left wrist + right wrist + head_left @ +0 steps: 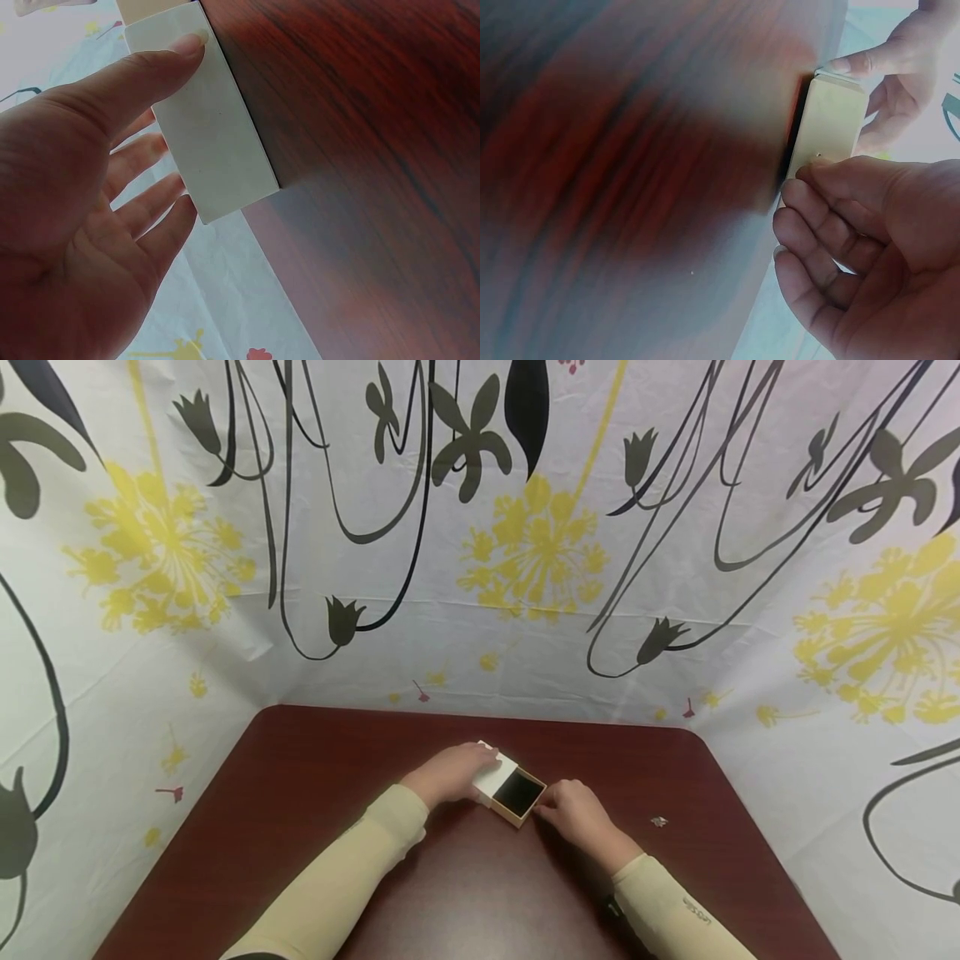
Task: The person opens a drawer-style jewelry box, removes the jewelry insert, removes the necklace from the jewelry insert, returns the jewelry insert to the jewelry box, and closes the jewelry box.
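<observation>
A small slide-out box lies on the table, its white sleeve (497,774) partly off a tan drawer (517,820) with a black inside. On the sleeve is my left hand (456,771); in the left wrist view its thumb (161,71) lies across one white side and the fingers reach round the opposite side. My right hand (577,814) is at the drawer's outer end. Its thumb and curled forefinger pinch there, beside a small dark hole in the tan face, as the right wrist view shows. What exactly lies between those fingertips is hidden.
A small shiny piece (659,821) lies on the dark red-brown table (337,752), right of my right hand. White patterned cloth (420,668) hangs behind the table and along both sides.
</observation>
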Demonstrator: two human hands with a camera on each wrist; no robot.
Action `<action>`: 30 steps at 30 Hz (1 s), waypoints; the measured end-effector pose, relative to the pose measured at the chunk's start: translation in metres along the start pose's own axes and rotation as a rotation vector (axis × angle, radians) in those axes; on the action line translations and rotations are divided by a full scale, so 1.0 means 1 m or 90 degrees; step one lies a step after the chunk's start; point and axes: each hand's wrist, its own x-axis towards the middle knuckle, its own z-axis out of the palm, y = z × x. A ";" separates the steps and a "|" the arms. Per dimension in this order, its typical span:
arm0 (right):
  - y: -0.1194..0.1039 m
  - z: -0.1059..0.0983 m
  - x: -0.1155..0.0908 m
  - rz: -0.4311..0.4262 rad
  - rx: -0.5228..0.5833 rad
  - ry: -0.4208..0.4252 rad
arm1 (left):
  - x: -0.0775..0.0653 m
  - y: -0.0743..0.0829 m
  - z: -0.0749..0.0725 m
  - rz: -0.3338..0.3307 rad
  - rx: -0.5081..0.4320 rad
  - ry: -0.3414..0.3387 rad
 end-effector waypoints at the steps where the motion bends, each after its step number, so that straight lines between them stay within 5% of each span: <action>1: 0.000 0.000 0.000 0.000 -0.001 0.000 | 0.000 0.000 0.000 -0.001 -0.002 0.000; 30: -0.002 0.001 0.003 -0.026 0.005 0.018 | 0.000 0.000 0.000 -0.004 0.007 -0.010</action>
